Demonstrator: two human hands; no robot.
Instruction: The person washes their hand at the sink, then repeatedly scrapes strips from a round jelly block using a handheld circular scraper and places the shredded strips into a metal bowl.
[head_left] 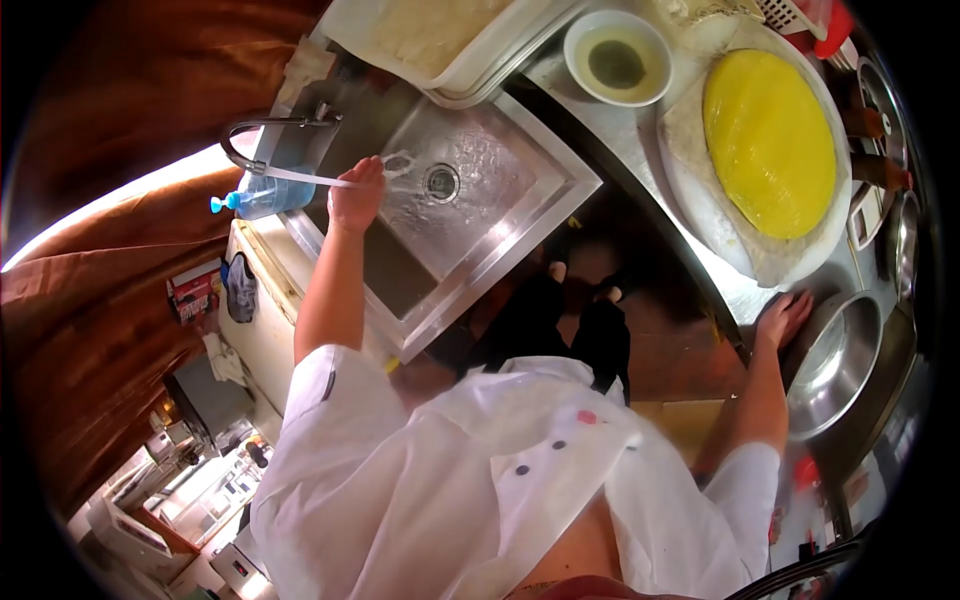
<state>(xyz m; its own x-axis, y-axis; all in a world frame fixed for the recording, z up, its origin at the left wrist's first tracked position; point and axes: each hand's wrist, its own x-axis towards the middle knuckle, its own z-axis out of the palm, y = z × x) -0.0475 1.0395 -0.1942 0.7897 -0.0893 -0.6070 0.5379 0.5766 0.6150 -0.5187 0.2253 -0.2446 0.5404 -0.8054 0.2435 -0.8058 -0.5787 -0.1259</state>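
My left hand [357,194] is in the stream of water from the curved faucet [240,140], above the steel sink [470,170]. Its fingers look bunched together, and whether anything is in them cannot be made out. Water splashes beside the drain [441,183]. On the right, my right hand [785,319] rests on the steel counter [735,285] with its fingers spread, beside a metal bowl [838,362]. Above that hand lies a yellow round sheet [770,145] on a cloth over a large white plate [840,215].
A white bowl of liquid [618,60] stands on the counter at the top. A blue-capped bottle [270,195] is left of the sink. A white tray [400,45] sits across the sink's far edge. Bottles [880,172] line the right side.
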